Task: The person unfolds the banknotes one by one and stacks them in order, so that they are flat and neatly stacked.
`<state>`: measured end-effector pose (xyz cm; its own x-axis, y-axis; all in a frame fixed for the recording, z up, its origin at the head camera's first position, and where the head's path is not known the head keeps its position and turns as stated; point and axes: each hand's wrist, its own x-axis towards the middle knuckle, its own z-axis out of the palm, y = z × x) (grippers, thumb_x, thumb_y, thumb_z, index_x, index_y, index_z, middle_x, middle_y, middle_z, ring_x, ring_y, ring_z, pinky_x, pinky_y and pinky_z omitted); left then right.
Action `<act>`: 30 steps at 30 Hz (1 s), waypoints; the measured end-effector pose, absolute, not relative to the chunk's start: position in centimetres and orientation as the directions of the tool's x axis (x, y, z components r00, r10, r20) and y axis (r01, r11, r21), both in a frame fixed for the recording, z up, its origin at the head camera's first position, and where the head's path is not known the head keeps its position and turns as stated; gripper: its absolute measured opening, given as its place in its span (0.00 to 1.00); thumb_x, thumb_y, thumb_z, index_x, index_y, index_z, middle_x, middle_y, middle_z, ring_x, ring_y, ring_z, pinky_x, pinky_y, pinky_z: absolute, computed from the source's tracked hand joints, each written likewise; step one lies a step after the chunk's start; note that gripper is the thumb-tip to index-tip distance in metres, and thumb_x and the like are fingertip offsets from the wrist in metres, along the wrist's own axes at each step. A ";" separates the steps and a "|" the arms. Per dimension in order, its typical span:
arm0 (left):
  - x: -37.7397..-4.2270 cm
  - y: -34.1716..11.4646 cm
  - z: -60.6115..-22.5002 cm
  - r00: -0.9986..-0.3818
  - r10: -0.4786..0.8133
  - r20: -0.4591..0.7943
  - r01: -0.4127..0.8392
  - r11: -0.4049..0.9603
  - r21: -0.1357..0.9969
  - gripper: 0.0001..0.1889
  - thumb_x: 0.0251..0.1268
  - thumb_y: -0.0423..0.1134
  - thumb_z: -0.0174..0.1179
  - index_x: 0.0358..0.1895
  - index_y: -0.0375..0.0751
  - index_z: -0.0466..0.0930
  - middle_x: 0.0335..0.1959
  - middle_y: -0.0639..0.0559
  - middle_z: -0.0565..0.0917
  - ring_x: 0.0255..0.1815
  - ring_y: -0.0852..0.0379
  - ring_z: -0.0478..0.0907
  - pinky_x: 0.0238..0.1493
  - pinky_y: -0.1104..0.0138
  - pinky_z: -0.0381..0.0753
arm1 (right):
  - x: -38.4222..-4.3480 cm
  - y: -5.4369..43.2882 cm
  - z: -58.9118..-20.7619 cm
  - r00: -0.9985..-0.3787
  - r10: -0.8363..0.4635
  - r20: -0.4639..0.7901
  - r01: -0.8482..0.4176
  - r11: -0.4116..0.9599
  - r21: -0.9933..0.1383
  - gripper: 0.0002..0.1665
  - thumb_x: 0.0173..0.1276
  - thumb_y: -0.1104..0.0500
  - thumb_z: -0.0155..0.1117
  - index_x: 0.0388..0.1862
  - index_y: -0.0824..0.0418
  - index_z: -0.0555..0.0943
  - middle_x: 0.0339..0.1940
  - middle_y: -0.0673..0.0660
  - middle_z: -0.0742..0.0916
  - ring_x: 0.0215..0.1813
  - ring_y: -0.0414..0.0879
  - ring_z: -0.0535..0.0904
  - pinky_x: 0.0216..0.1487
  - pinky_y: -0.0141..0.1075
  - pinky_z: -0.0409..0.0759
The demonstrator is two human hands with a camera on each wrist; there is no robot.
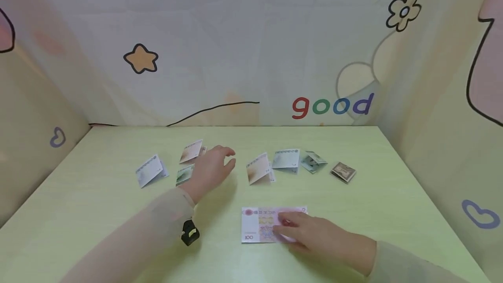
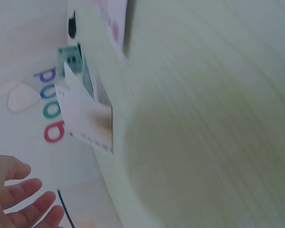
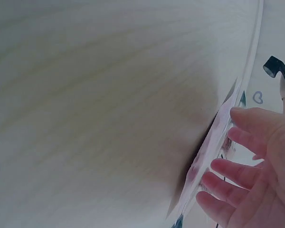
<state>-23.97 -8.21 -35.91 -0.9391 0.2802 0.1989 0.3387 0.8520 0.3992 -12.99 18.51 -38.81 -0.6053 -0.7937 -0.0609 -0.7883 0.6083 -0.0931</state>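
While the right hand sits over the right end of the pink 100 note, its fingers are loosely spread, no pinch; can't tell if they touch paper. Note lies on the near part of the counter, just right of middle. Left hand hangs by the far-left folded notes, fingers apart, holding nothing.

Handling, my read: thin paper, next to no weight, bends easily, probably skates if pushed sideways. Creases or tears before it resists, so light force only. Right wrist view shows dark shadow along one edge, maybe slightly raised. Best hold: steady the uncovered left end, thumb under the right edge, pinch. Folded notes stand tented; take those at the crease, as a brush likely tips them.
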 end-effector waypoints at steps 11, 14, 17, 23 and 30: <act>-16.6 -5.8 -35.7 -0.725 0.687 0.044 0.677 0.700 0.228 0.19 0.64 0.47 0.57 0.55 0.43 0.77 0.55 0.46 0.77 0.53 0.49 0.76 0.49 0.59 0.77 | -15.0 19.3 -37.5 -0.724 -0.689 -0.033 -0.677 0.718 -0.164 0.25 0.67 0.53 0.59 0.62 0.58 0.73 0.62 0.60 0.75 0.62 0.55 0.70 0.54 0.50 0.73; -14.7 -5.6 -35.8 -0.651 0.758 -0.019 0.748 0.647 0.148 0.23 0.65 0.52 0.56 0.60 0.47 0.74 0.58 0.46 0.75 0.56 0.51 0.74 0.50 0.61 0.76 | -16.7 20.5 -37.0 -0.831 -0.557 -0.003 -0.540 0.806 -0.242 0.23 0.66 0.56 0.60 0.59 0.61 0.75 0.58 0.61 0.77 0.60 0.57 0.71 0.55 0.52 0.71; -13.5 -5.5 -36.2 -0.588 0.808 -0.042 0.803 0.589 0.092 0.25 0.66 0.55 0.53 0.63 0.49 0.70 0.61 0.46 0.72 0.60 0.53 0.71 0.53 0.62 0.74 | -18.1 21.5 -37.0 -0.899 -0.438 0.003 -0.413 0.845 -0.340 0.20 0.67 0.57 0.59 0.56 0.63 0.77 0.55 0.60 0.80 0.56 0.56 0.74 0.55 0.51 0.71; -12.6 -5.4 -36.5 -0.536 0.843 -0.049 0.842 0.538 0.043 0.27 0.66 0.58 0.51 0.64 0.49 0.69 0.64 0.47 0.70 0.63 0.53 0.68 0.54 0.63 0.73 | -21.2 21.9 -37.7 -0.955 -0.297 -0.019 -0.233 0.786 -0.572 0.16 0.68 0.60 0.57 0.51 0.67 0.79 0.46 0.61 0.84 0.44 0.52 0.80 0.46 0.46 0.76; -12.1 -5.7 -37.2 -0.538 0.840 -0.072 0.830 0.543 0.128 0.27 0.65 0.58 0.52 0.64 0.51 0.69 0.64 0.48 0.69 0.65 0.56 0.65 0.55 0.64 0.72 | -24.0 21.4 -38.3 -0.970 -0.152 -0.189 0.043 0.659 -0.751 0.22 0.71 0.55 0.53 0.55 0.71 0.76 0.43 0.62 0.84 0.43 0.49 0.80 0.43 0.40 0.78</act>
